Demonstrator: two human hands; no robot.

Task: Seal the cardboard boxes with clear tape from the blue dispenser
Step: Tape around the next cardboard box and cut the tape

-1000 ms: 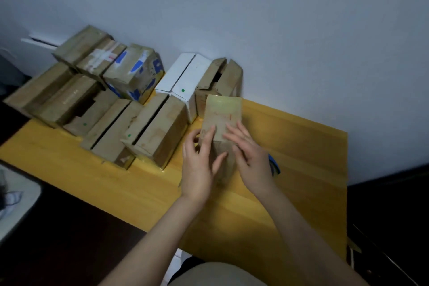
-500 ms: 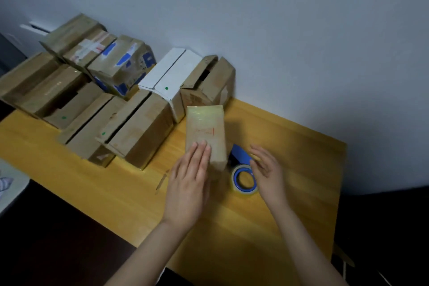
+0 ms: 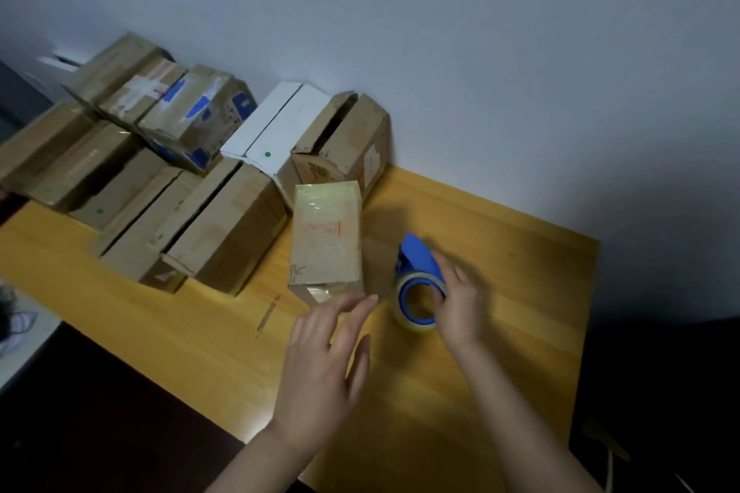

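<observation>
On the yellow wooden table (image 3: 500,252) I see a cardboard box (image 3: 326,236) just beside the blue tape dispenser (image 3: 418,280). The right hand (image 3: 460,304) curls its fingers around the dispenser's roll. The left hand (image 3: 324,356) hovers near the box, fingers loosely apart.

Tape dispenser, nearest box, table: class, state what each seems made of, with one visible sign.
The tape dispenser looks like smooth blue plastic: even, saturated colour. The nearest box looks like brown cardboard, glossy where clear tape covers its far end. The table looks like yellowish wood, with plank lines; possibly laminate.
</observation>
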